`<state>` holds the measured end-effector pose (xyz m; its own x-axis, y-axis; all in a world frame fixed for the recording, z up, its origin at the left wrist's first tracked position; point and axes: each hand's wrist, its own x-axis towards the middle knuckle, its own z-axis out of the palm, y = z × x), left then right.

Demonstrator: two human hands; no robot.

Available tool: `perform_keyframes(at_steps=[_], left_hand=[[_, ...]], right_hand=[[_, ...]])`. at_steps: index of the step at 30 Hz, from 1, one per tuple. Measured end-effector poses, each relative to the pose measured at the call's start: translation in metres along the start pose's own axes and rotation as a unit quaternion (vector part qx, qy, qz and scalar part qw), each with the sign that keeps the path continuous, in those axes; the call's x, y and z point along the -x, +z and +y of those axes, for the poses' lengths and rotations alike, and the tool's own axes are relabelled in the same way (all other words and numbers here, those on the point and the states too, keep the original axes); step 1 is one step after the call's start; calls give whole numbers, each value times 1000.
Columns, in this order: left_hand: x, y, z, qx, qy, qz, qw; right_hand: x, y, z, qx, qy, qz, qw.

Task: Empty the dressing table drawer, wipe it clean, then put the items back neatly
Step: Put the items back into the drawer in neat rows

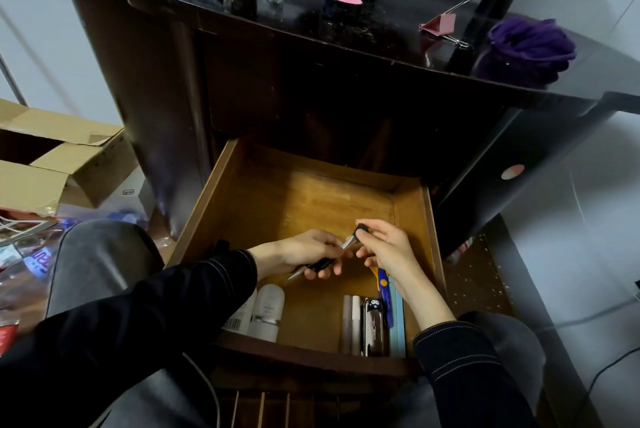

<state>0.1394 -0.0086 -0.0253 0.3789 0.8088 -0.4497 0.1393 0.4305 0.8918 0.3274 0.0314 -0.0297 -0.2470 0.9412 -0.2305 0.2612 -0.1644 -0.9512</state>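
Head view: left hand [304, 254] grips pen [320, 265] over drawer [221, 199]; right hand [388, 249] pinches black cap [362, 228] (fingers curled).

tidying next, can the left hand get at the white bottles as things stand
Probably not yet: the left hand grips a black pen. The white bottles lie just below its wrist, uncovered, so the path looks free.

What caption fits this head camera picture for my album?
Left hand and right hand hold a black tool over the open drawer, white bottles and pens at its front.
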Motion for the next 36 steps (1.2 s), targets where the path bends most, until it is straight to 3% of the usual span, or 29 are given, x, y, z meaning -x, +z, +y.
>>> perform_keyframes(at_steps=[4, 8, 11, 14, 17, 22, 26, 31, 36], left_hand=[[-2, -1, 1, 18, 1, -8, 1000], [-4, -7, -4, 2, -29, 105, 994], [-6, -15, -9, 1, -54, 191, 980], [-10, -16, -8, 39, -78, 224, 971], [-12, -12, -7, 74, -89, 231, 966], [-11, -11, -6, 86, -84, 244, 962], [-9, -8, -4, 81, -80, 246, 963], [-5, -9, -5, 95, -69, 228, 966], [-4, -9, -6, 104, -62, 219, 968]], right_hand=[[-1, -1, 0, -2, -23, 22, 999], [-3, -4, 6, 33, -20, 75, 996], [-6, 1, 11, 130, -6, 15, 991], [-8, 13, 17, 234, 3, -69, 970], [-11, 20, 27, 297, -2, -112, 948], [-14, 18, 35, 407, -14, -110, 907], [-13, 18, 35, 436, -10, -129, 890], [-10, 17, 33, 508, -36, -165, 845], [-7, 18, 33, 517, -38, -209, 829]])
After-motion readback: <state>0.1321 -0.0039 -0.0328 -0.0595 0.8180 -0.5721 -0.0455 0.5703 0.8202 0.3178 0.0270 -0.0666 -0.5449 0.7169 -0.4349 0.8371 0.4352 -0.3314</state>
